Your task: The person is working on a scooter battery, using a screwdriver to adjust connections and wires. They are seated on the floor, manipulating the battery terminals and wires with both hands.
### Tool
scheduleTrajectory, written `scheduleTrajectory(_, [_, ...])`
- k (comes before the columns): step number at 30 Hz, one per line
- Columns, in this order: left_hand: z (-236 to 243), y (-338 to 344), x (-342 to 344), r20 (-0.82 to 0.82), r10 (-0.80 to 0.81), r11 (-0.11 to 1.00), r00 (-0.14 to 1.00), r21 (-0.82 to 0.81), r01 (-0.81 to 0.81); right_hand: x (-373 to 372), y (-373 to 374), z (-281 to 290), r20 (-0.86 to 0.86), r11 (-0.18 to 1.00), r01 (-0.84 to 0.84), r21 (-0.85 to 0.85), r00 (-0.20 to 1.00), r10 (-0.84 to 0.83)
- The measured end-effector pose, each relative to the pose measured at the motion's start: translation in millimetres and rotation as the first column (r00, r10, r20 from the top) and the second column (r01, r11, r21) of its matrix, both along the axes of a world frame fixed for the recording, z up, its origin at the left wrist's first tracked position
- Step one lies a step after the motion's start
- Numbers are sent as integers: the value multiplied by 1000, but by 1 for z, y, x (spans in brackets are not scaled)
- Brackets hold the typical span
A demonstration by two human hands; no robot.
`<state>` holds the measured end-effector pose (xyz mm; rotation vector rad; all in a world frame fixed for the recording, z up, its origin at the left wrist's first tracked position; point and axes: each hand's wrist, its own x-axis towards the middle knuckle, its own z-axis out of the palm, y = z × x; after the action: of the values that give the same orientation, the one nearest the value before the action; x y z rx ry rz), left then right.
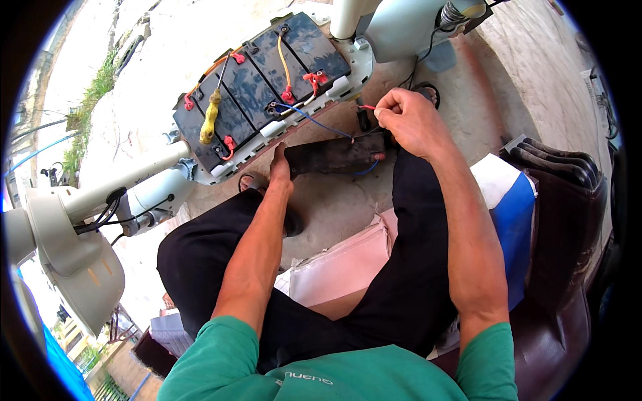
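Observation:
My left hand (282, 167) grips the end of a long black box (332, 152) held low between my knees, with blue wire along it. My right hand (401, 117) pinches a thin red piece (368, 107), a wire end or connector too small to make out, above the box's right end. Just beyond both hands is a tray (362, 65) of black batteries (311, 47), joined by orange, blue and dark leads with red terminal covers (289, 95). A yellow taped bundle (211, 120) lies on the batteries.
Pale vehicle frame tubes (109, 187) and housings (80, 267) flank the tray at left and top right. A maroon padded seat (558, 267) with a blue-and-white item (515, 224) is at my right. A pale pink package or board (339, 255) lies below my legs on the concrete floor (321, 207).

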<state>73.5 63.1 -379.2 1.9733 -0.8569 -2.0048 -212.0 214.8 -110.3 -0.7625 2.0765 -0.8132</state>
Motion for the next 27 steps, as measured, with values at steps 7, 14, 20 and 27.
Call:
scheduleTrajectory(7, [3, -2, -5, 1, -28, 993, 1000, -114, 28, 20, -7, 25, -14, 1000, -28, 13, 1000, 28])
scheduleTrajectory(14, [32, 24, -48, -16, -144, 984, 989, -108, 142, 22, -3, -14, 20, 985, 136, -104, 991, -134])
scheduleTrajectory(20, [32, 24, -39, -45, -265, 947, 963, -198, 252, 14, -6, -18, 78, 971, 216, -100, 975, -208])
scheduleTrajectory(27, [28, 25, -51, -3, -391, 904, 920, -191, 383, 23, -18, -4, 63, 970, 193, -146, 981, -186])
